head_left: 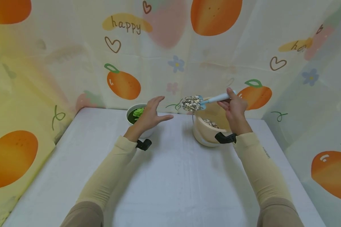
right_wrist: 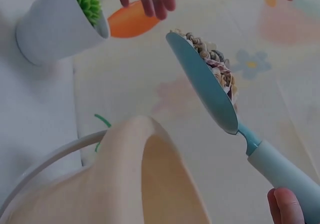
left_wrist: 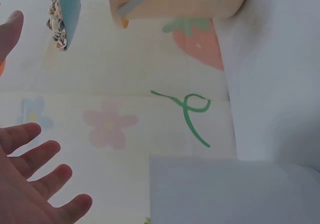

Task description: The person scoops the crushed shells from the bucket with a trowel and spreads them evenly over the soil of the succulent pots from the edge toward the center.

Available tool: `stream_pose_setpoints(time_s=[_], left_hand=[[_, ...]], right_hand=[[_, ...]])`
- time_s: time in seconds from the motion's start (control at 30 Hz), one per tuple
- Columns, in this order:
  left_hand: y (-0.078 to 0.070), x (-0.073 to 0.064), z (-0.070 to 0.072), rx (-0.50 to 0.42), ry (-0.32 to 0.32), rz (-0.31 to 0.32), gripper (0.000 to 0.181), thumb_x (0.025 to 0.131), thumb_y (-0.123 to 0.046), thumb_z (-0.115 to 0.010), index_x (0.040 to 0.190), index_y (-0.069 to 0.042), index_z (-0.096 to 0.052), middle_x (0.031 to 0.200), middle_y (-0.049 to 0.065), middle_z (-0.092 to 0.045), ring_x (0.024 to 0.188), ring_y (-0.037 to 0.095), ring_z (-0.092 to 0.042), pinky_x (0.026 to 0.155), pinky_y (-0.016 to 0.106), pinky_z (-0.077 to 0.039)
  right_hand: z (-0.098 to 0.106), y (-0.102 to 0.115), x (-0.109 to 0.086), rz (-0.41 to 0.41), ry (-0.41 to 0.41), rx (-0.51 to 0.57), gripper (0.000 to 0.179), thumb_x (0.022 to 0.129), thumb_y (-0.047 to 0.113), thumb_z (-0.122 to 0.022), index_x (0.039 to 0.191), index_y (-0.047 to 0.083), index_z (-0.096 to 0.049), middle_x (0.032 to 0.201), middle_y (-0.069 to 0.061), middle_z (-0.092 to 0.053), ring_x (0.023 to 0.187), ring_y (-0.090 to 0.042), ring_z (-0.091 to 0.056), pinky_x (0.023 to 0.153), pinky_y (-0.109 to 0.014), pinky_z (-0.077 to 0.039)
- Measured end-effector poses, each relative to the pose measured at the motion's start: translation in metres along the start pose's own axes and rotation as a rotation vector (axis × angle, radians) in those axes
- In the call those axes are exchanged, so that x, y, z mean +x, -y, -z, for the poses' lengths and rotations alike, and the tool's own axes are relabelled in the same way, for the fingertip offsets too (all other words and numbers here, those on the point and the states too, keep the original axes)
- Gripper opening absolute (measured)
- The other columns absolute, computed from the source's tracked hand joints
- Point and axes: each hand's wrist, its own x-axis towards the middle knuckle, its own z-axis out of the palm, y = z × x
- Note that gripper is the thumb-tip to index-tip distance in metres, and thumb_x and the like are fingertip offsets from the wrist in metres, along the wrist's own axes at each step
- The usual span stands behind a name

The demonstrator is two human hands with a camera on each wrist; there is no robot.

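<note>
My right hand (head_left: 235,110) grips the pale handle of a small blue trowel (right_wrist: 202,87). Small shells (head_left: 191,103) are heaped on its blade, which is held above and left of a beige bucket (head_left: 206,135). More shells show inside that bucket in the head view. My left hand (head_left: 150,115) is in the air with fingers and thumb spread, holding nothing. In the head view it partly covers a white pot (head_left: 127,115) with a green succulent (head_left: 138,112). Seen from the right wrist, the pot (right_wrist: 60,27) stands upright, its side plain.
A white-covered table (head_left: 170,176) carries the pot at left and the bucket at right. Behind it and to both sides hangs a printed curtain (head_left: 82,63) with oranges and hearts. The bucket's thin handle (right_wrist: 55,156) hangs down along its side.
</note>
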Motion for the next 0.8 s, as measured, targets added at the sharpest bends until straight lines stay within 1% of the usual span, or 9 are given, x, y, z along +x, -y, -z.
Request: stream_pose_setpoints(time_s=[0.17,0.3,0.43,0.6,0.67,0.8], left_hand=[[0.009,-0.004,0.008,0.003,-0.011,0.012,0.092,0.082,-0.044,-0.075,0.152,-0.006,-0.029,0.158,0.013,-0.028,0.147,0.033,-0.022,0.119,0.053,-0.024],[0.017,-0.008,0.013,-0.009,-0.024,0.029,0.093,0.082,-0.045,-0.075,0.152,-0.008,-0.029,0.158,0.013,-0.028,0.147,0.034,-0.021,0.118,0.054,-0.025],[0.024,-0.013,0.018,-0.019,-0.043,0.036,0.092,0.082,-0.043,-0.076,0.152,-0.007,-0.029,0.158,0.014,-0.029,0.147,0.034,-0.022,0.118,0.056,-0.025],[0.032,-0.020,0.025,-0.023,-0.056,0.056,0.091,0.082,-0.041,-0.076,0.152,-0.008,-0.029,0.158,0.014,-0.028,0.147,0.035,-0.020,0.117,0.058,-0.024],[0.036,-0.023,0.027,-0.017,-0.067,0.055,0.092,0.082,-0.042,-0.077,0.152,-0.007,-0.029,0.158,0.014,-0.029,0.147,0.036,-0.021,0.117,0.058,-0.024],[0.041,-0.025,0.032,0.002,-0.087,0.059,0.092,0.081,-0.042,-0.077,0.152,-0.007,-0.030,0.158,0.015,-0.029,0.147,0.036,-0.021,0.117,0.059,-0.024]], right_hand=[[-0.005,-0.005,0.000,0.015,-0.016,-0.028,0.024,0.084,0.015,-0.075,0.102,0.000,-0.068,0.070,-0.012,-0.068,0.061,-0.024,-0.072,0.058,-0.036,-0.058],[-0.009,-0.011,0.001,0.019,-0.024,-0.046,0.020,0.084,0.016,-0.076,0.097,0.002,-0.069,0.068,-0.011,-0.068,0.061,-0.023,-0.071,0.056,-0.034,-0.058],[-0.014,-0.017,0.002,0.017,-0.029,-0.076,0.018,0.085,0.017,-0.075,0.094,0.004,-0.067,0.067,-0.010,-0.068,0.061,-0.022,-0.072,0.056,-0.032,-0.059],[-0.020,-0.023,0.001,-0.001,-0.017,-0.074,0.018,0.087,0.018,-0.073,0.095,0.005,-0.063,0.068,-0.009,-0.066,0.062,-0.020,-0.071,0.059,-0.032,-0.059],[-0.022,-0.025,0.000,-0.011,-0.015,-0.065,0.018,0.087,0.018,-0.072,0.095,0.005,-0.063,0.069,-0.010,-0.066,0.063,-0.020,-0.071,0.061,-0.032,-0.059],[-0.025,-0.029,0.000,-0.014,-0.012,-0.082,0.019,0.087,0.020,-0.072,0.097,0.005,-0.063,0.071,-0.009,-0.067,0.066,-0.020,-0.071,0.066,-0.033,-0.059]])
